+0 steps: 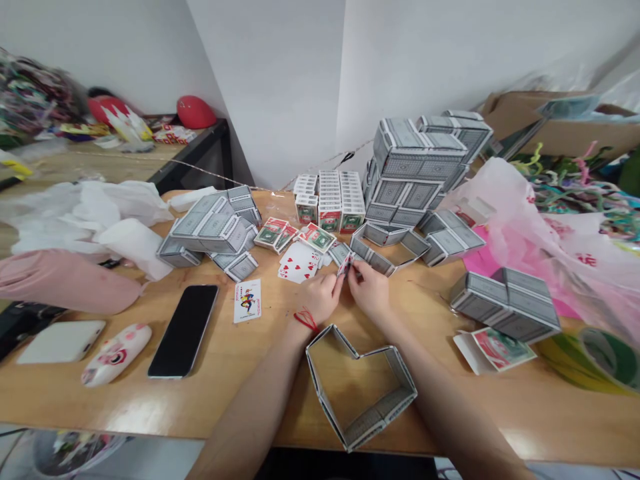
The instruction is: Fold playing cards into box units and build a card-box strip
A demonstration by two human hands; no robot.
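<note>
My left hand (320, 295) and my right hand (369, 288) meet near the middle of the table, fingertips closed on a small playing card (345, 264) that they share. Fingers cover much of it, and whether it is a single card is unclear. Between my forearms lies a heart-shaped frame (370, 420) built from folded grey-backed cards. Just beyond my left hand, loose playing cards (299, 263) are spread face up, with a card box (317, 237) at their back edge. A second open frame of folded cards (373, 259) sits beyond my right hand.
Card boxes (330, 200) are stacked at the back. Folded-card blocks stand at left (213, 223) and right (415, 170). A joker card (247, 301), black phone (183, 331) and patterned mouse-shaped object (116, 355) lie leftward. Tape (570, 357) rests at the right.
</note>
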